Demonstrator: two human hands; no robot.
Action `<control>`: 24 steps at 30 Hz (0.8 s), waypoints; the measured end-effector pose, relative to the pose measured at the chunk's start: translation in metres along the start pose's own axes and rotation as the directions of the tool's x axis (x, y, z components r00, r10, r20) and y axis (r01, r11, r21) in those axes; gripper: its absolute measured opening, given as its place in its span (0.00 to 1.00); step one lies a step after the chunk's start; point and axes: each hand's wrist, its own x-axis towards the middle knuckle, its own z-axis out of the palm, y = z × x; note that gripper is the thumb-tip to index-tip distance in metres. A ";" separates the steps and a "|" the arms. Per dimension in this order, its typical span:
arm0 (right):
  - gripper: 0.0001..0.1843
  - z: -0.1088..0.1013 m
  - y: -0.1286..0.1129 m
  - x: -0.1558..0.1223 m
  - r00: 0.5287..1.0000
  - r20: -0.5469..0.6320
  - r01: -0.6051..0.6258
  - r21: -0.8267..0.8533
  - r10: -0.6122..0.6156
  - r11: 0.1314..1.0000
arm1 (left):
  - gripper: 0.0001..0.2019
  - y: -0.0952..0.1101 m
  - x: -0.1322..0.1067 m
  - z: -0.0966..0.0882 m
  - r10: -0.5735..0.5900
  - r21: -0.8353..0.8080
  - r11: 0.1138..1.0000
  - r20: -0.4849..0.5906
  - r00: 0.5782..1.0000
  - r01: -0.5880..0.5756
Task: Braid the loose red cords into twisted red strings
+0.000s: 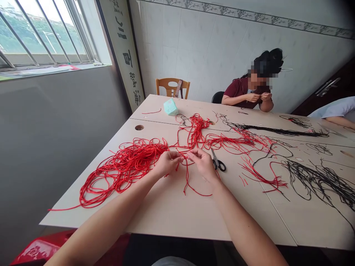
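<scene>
Fingers (179, 159) of the left hand (166, 163) and right hand (204, 162) are pinched together on one short red cord (187, 183), held just left of the scissors (217, 163) above the surface (172, 210). I judge its hanging ends could snag in the loose red heap (124, 171) further left of the scissors, or the thin strand could slip from the pinch. The cord is bright red, slim and limp, its tails looping down to the surface.

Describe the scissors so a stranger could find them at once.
Start at the big pale table. Just right of the right hand, which pinches red cord, lie the scissors. They are the only black-handled metal tool there.
</scene>
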 end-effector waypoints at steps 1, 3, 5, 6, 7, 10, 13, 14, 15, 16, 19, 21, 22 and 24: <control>0.15 -0.001 0.001 0.001 1.000 -0.003 -0.016 0.040 0.016 0.999 | 0.17 0.001 0.000 0.000 0.011 0.013 1.000 0.008 1.000 -0.011; 0.16 -0.003 0.002 0.002 0.999 0.000 -0.036 0.095 0.036 0.995 | 0.17 0.003 -0.001 0.000 0.033 0.047 0.998 0.021 0.999 -0.034; 0.15 -0.003 0.002 0.003 0.999 0.002 -0.042 0.116 0.042 0.992 | 0.16 0.005 -0.002 0.000 0.065 0.090 0.994 0.034 0.997 -0.068; 0.15 -0.003 0.003 0.003 0.999 -0.002 -0.042 0.117 0.042 0.992 | 0.16 0.006 -0.002 0.000 0.088 0.115 0.989 0.038 0.995 -0.092; 0.14 -0.003 0.003 0.003 0.999 -0.008 -0.040 0.113 0.041 0.993 | 0.15 0.007 -0.003 0.000 0.112 0.142 0.983 0.045 0.993 -0.117; 0.12 -0.003 0.004 0.004 0.999 -0.037 -0.017 0.079 0.020 0.997 | 0.14 0.010 -0.004 0.000 0.146 0.226 0.960 0.091 0.985 -0.163; 0.12 -0.002 0.006 0.004 0.996 -0.081 0.028 0.034 -0.025 0.999 | 0.12 0.012 -0.005 0.001 0.162 0.292 0.936 0.139 0.977 -0.197; 0.12 -0.002 0.007 0.005 0.994 -0.098 0.039 0.026 -0.037 0.999 | 0.12 0.013 -0.005 0.001 0.176 0.309 0.927 0.145 0.974 -0.214; 0.12 -0.002 0.009 0.005 0.992 -0.117 0.047 0.020 -0.045 0.999 | 0.11 0.014 -0.005 0.002 0.194 0.321 0.918 0.148 0.970 -0.232; 0.12 -0.001 0.010 0.006 0.990 -0.136 0.052 0.012 -0.050 0.999 | 0.11 0.014 -0.005 0.003 0.212 0.328 0.911 0.149 0.966 -0.251; 0.12 -0.001 0.012 0.008 0.980 -0.185 0.071 -0.023 -0.074 0.997 | 0.12 0.015 -0.004 0.004 0.267 0.317 0.898 0.159 0.950 -0.305; 0.11 -0.001 0.012 0.008 0.973 -0.208 0.096 -0.040 -0.102 0.995 | 0.12 0.015 -0.004 0.004 0.289 0.307 0.894 0.165 0.943 -0.327; 0.11 0.000 0.011 0.008 0.970 -0.214 0.108 -0.040 -0.114 0.993 | 0.12 0.016 -0.004 0.004 0.295 0.309 0.891 0.162 0.942 -0.332; 0.11 0.000 0.008 0.007 0.969 -0.214 0.123 -0.030 -0.127 0.992 | 0.13 0.017 -0.006 0.004 0.300 0.324 0.886 0.141 0.944 -0.330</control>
